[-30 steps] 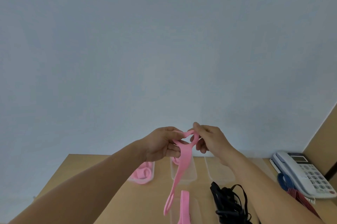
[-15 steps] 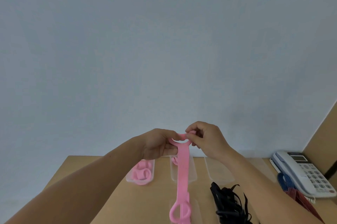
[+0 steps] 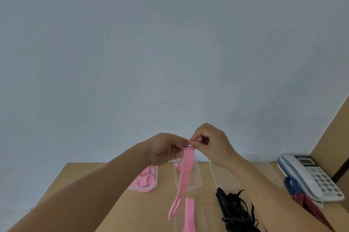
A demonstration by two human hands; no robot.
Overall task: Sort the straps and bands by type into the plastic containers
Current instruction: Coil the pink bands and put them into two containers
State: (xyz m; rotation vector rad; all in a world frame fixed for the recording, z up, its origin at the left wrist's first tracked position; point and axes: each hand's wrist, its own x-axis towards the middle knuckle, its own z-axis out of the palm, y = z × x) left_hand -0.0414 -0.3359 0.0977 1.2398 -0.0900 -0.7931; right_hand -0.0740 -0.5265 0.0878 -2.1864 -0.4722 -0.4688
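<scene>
A long pink band [image 3: 186,170] hangs from both hands above the wooden table [image 3: 105,194], its lower loop dangling near the front. My left hand [image 3: 166,148] grips the band's top end and my right hand [image 3: 208,142] pinches the same end from the right. Below, a clear container [image 3: 154,184] at the left holds rolled pink bands [image 3: 144,180]. A second container [image 3: 197,180] has a little pink inside, and a third [image 3: 224,177] looks bare. Another pink band [image 3: 189,216] lies at the front edge.
A tangle of black straps [image 3: 235,211] lies front right. Blue cords [image 3: 291,184] and red cords [image 3: 307,205] rest beside a white desk telephone [image 3: 313,175] at the right. A pale wall rises behind the table.
The band's open top loop has been flattened between my hands. The hanging band swung, and its lower loop now dangles left of the band lying on the table.
</scene>
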